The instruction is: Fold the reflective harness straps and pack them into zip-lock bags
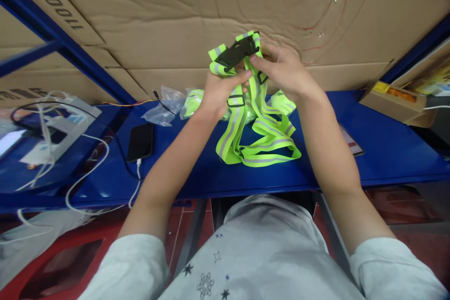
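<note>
A neon yellow-green strap harness (274, 143) with grey stripes hangs from both hands, its lower loops resting on the blue table (197, 173). A black plastic buckle (237, 51) sits at its top, fastened as one piece. My left hand (223, 86) is closed round the straps just below the buckle's left part. On the other side, my right hand (279, 65) grips the strap beside the buckle's right end, thumb in front. Smaller black adjusters show on the straps. Behind the hands lie more neon straps in clear bags (192, 102).
A black phone (140, 142) with a white cable lies at left, near an empty clear bag (167, 105) and a power strip (66, 126). At right are a cardboard box (393, 103) and a flat device (351, 143). Cardboard (168, 23) stands behind.
</note>
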The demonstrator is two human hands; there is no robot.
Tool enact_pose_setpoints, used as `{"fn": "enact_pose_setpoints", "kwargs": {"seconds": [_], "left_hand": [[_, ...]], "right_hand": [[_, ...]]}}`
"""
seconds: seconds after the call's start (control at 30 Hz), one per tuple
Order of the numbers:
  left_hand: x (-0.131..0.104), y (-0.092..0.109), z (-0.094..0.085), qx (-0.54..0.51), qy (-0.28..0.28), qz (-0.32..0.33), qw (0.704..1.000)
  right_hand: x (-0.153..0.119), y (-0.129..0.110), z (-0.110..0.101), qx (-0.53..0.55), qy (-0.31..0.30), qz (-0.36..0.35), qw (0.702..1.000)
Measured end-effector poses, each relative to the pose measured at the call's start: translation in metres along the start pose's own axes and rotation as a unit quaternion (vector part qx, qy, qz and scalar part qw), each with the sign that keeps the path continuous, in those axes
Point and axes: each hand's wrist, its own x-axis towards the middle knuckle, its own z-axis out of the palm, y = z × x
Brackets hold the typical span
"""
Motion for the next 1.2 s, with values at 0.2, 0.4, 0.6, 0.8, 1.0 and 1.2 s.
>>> {"fn": "enact_pose_setpoints", "kwargs": {"seconds": [0.2, 0.4, 0.6, 0.8, 1.0, 1.2], "left_hand": [[-0.006, 0.004, 0.002, 0.005, -0.031, -0.007, 0.999], [-0.007, 0.007, 0.003, -0.019, -0.062, -0.020, 0.998], [-0.004, 0.007, 0.002, -0.040, -0.054, -0.024, 0.997], [-0.007, 0.003, -0.001, -0.026, -0.063, -0.074, 0.995], [-0.007, 0.000, -0.002, 0.047, -0.018, -0.006, 0.999], [-0.016, 0.007, 0.007, 0.078, -0.077, 0.010, 0.994]], "right_hand": [[0.000, 0.007, -0.013, 0.112, -0.045, 0.086, 0.989], [0.009, 0.023, -0.013, 0.077, -0.002, -0.010, 0.997], [0.007, 0.016, 0.003, 0.046, 0.062, -0.063, 0.995], [-0.001, 0.003, 0.000, -0.059, 0.082, -0.101, 0.990], [-0.018, -0.010, -0.032, 0.065, -0.175, -0.081, 0.979], [-0.022, -0.021, -0.036, -0.090, -0.078, -0.057, 0.991]]}}
